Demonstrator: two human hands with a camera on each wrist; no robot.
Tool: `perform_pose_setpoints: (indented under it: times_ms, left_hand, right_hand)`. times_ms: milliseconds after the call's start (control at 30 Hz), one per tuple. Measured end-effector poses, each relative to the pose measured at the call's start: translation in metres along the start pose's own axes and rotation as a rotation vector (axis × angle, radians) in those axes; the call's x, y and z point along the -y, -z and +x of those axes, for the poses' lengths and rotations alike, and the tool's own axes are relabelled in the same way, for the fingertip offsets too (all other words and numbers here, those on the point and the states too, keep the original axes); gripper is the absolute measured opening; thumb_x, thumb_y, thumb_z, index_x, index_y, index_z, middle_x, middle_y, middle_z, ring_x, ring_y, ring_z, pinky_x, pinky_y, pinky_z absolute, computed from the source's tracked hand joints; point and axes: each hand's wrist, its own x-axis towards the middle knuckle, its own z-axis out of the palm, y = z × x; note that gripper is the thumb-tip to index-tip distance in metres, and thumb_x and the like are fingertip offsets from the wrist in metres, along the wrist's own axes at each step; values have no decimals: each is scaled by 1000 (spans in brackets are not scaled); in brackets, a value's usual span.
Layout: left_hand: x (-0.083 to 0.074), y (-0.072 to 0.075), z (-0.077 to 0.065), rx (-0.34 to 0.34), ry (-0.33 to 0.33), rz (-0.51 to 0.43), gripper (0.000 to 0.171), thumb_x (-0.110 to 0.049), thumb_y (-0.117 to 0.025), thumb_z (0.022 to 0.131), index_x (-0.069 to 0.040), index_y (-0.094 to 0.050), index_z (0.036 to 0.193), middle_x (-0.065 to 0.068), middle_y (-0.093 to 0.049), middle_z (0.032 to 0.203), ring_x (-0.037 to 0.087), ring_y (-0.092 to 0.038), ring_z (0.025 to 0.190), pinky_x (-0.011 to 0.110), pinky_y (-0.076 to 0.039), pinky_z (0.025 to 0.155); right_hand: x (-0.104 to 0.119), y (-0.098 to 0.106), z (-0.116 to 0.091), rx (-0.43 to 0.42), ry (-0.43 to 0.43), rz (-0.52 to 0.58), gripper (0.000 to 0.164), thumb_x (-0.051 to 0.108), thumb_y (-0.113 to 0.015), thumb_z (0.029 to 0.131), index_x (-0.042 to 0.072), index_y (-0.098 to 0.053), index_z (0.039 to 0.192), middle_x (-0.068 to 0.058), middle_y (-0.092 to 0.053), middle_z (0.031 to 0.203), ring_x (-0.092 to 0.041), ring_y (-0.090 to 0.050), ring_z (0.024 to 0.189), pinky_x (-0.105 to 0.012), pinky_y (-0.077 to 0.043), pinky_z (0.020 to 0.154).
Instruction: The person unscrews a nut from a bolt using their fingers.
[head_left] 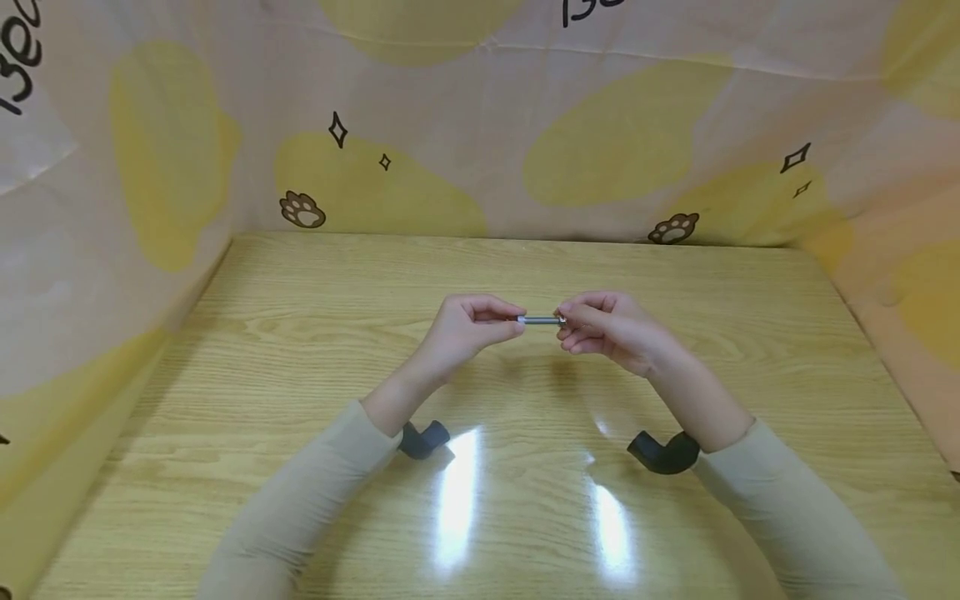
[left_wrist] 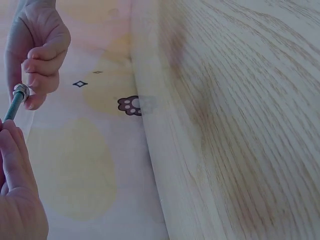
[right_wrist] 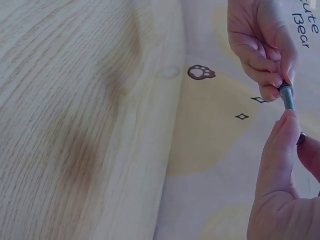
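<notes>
A threaded metal bolt (head_left: 542,320) lies level between the two hands, above the table. My left hand (head_left: 467,329) pinches its left end between thumb and fingertips, and the right wrist view shows a dark bolt head (right_wrist: 284,85) at those fingertips. At the other end sits a shiny nut (left_wrist: 21,90). My right hand (head_left: 611,325) has thumb and index finger at this nut, the other fingers curled below. In the right wrist view the right hand's fingers cover part of the bolt, and the nut's edge shows between finger and thumb.
A wood-grain table (head_left: 337,350) lies beneath the hands, with bright light reflections near its front. Printed cloth (head_left: 450,108) with yellow patches and paw prints stands at the back and sides. Black curved mounts (head_left: 663,452) sit at both wrists.
</notes>
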Motion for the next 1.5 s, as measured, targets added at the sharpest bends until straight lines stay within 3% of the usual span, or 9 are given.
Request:
perform_pose_setpoints:
  times_ms: [200, 300, 433, 567, 800, 1067, 1267, 1500]
  left_hand:
    - [0, 0, -1, -6, 6, 5, 25, 2, -68, 82, 11, -63, 104, 14, -68, 98, 18, -67, 86, 34, -52, 84]
    - [1, 1, -2, -12, 15, 7, 25, 2, -68, 81, 12, -63, 104, 13, -68, 97, 18, -67, 85, 33, -52, 83]
    - [2, 1, -2, -10, 12, -4, 26, 2, -69, 81, 12, -63, 104, 13, -68, 98, 18, -66, 86, 33, -52, 83]
    - [2, 1, -2, -10, 7, -16, 23, 3, -69, 81, 10, -65, 102, 13, -68, 98, 18, -67, 86, 34, -52, 84]
    - [2, 2, -2, -12, 4, -15, 21, 2, -69, 81, 8, -66, 101, 13, -69, 98, 19, -67, 87, 34, -52, 84]
    - [2, 1, -1, -10, 9, -9, 25, 2, -69, 81, 11, -64, 103, 13, -69, 97, 17, -67, 86, 33, -53, 83]
    - [2, 2, -1, -11, 6, -9, 22, 2, -69, 81, 9, -65, 102, 14, -68, 98, 18, -67, 86, 33, -52, 83]
    - [1, 3, -1, -12, -3, -6, 21, 2, -69, 81, 8, -66, 101, 14, -69, 98, 19, -67, 86, 34, -53, 83]
  right_hand:
    - [-2, 1, 1, 25, 34, 17, 22, -7, -52, 91, 6, -68, 85, -8, -67, 78, -14, -67, 71, -24, -55, 69]
    - [-2, 1, 0, 25, 35, 8, 18, -1, -54, 92, 8, -68, 88, -7, -67, 83, -16, -67, 74, -26, -55, 72]
    - [-3, 1, 0, 17, 20, 4, 16, 8, -54, 94, 7, -68, 87, -7, -67, 79, -15, -67, 68, -23, -55, 66]
    - [-5, 1, 0, 28, 30, 31, 19, 0, -53, 93, 5, -69, 84, -9, -68, 74, -13, -67, 65, -21, -55, 63]
    - [-6, 2, 1, 39, 87, 29, 27, -13, -51, 88, 7, -69, 86, -8, -68, 81, -15, -67, 75, -24, -55, 72]
    - [-3, 1, 1, 42, 31, 17, 16, 6, -54, 94, 6, -69, 87, -9, -68, 79, -16, -68, 70, -24, -55, 67]
    - [-3, 2, 1, 51, 41, 30, 19, -3, -53, 92, 3, -70, 86, -10, -68, 76, -13, -67, 67, -21, -55, 64]
    - [-3, 2, 1, 46, 86, 1, 25, -10, -54, 88, 7, -72, 85, -7, -68, 81, -13, -67, 73, -23, -55, 71]
